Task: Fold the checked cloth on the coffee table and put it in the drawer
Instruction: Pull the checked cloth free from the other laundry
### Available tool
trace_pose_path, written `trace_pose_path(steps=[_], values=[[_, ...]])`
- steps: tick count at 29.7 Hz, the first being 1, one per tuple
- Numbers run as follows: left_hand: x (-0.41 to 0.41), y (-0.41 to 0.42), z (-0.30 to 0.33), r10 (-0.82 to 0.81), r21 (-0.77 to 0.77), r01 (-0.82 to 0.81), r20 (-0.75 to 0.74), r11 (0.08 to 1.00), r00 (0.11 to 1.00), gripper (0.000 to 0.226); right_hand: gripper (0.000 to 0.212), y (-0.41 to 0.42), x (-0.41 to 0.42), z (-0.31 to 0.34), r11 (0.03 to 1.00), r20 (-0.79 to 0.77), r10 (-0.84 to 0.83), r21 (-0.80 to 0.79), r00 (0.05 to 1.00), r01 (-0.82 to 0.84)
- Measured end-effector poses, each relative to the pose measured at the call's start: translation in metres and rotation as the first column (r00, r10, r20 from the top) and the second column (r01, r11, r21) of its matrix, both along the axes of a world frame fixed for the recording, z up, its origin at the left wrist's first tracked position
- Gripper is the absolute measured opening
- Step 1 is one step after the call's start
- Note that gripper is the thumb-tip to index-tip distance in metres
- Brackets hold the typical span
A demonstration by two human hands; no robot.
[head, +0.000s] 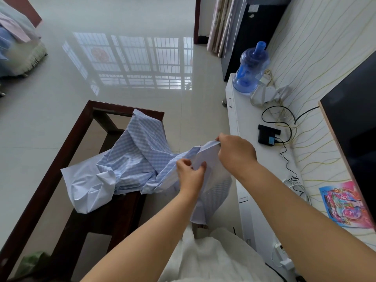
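The blue-and-white checked cloth lies crumpled over the right part of the dark wooden, glass-topped coffee table, with one end lifted off the table's right edge. My left hand pinches the cloth's edge between thumb and fingers. My right hand, a little higher and to the right, grips the same lifted edge from above. A flap of the cloth hangs down below both hands. The white cabinet with drawer fronts and small handles stands to the right; its drawers look closed.
On the cabinet top are a blue water jug, a black box with cables, white cords and a colourful picture. A dark TV screen hangs on the right wall. Glossy tiled floor stretches ahead, a sofa at far left.
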State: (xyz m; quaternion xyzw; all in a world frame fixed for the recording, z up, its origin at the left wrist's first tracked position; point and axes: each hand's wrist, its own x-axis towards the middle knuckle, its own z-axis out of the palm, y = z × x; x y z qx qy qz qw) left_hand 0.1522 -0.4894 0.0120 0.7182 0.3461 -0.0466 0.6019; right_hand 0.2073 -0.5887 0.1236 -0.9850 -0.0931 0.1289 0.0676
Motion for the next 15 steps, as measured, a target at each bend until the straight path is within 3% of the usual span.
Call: trace_pose_path(steps=[2, 4, 7, 8, 11, 15], values=[[0.004, 0.012, -0.006, 0.076, 0.134, -0.064, -0.086, 0.989, 0.993, 0.051, 0.032, -0.004, 0.003, 0.014, 0.998, 0.052, 0.001, 0.067, 0.999, -0.004], [0.013, 0.027, -0.011, 0.061, 0.253, -0.023, -0.144, 0.967, 0.988, 0.054, 0.031, -0.01, 0.005, 0.03, 0.993, 0.12, -0.015, 0.115, 0.993, 0.001], [0.025, 0.051, -0.02, -0.133, 0.375, 0.234, -0.275, 0.897, 0.952, 0.023, 0.029, -0.022, 0.006, 0.053, 0.974, 0.215, -0.095, 0.22, 0.972, 0.047], [0.027, 0.058, -0.026, -0.213, 0.372, 0.319, -0.299, 0.872, 0.93, 0.023, 0.029, -0.028, 0.006, 0.06, 0.961, 0.247, -0.131, 0.268, 0.96, 0.062], [0.025, 0.07, -0.035, -0.296, 0.354, 0.404, -0.322, 0.843, 0.899, 0.042, 0.029, -0.051, 0.01, 0.076, 0.921, 0.308, -0.232, 0.374, 0.923, 0.107], [0.033, 0.073, -0.023, -0.264, 0.468, 0.326, -0.194, 0.821, 0.945, 0.024, 0.032, -0.1, 0.022, 0.075, 0.913, 0.317, -0.359, 0.314, 0.878, 0.26]])
